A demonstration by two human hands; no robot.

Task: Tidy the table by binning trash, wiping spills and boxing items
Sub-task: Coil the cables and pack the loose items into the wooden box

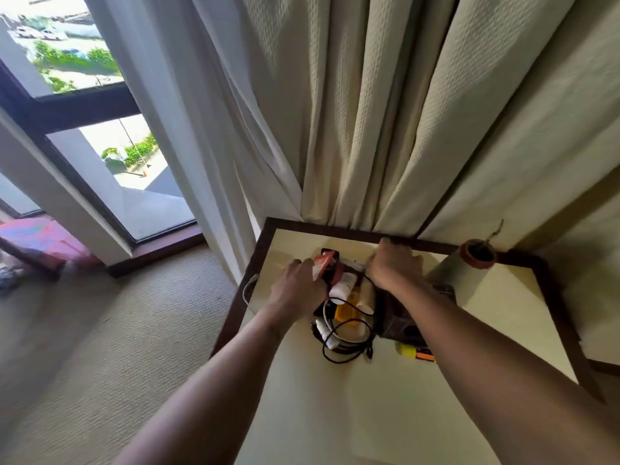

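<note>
A dark box (pixel 399 325) packed with items stands on the cream table (pixel 369 407) near its far edge. Inside it I see white tubes (pixel 340 292), an orange bottle (pixel 345 312) and a looped black cable (pixel 349 350). My left hand (pixel 298 290) is at the box's left side and holds a red-orange flat item (pixel 323 265) over it. My right hand (pixel 396 266) grips the box's far right part with curled fingers; what it holds exactly is hidden. Yellow and orange markers (pixel 416 353) lie on the table beside the box, partly under my right forearm.
A small terracotta pot (pixel 478 255) stands at the table's far right corner. A white cable (pixel 250 288) hangs over the left edge. Cream curtains (pixel 369 129) hang right behind the table. Carpet (pixel 117 330) and a window lie to the left.
</note>
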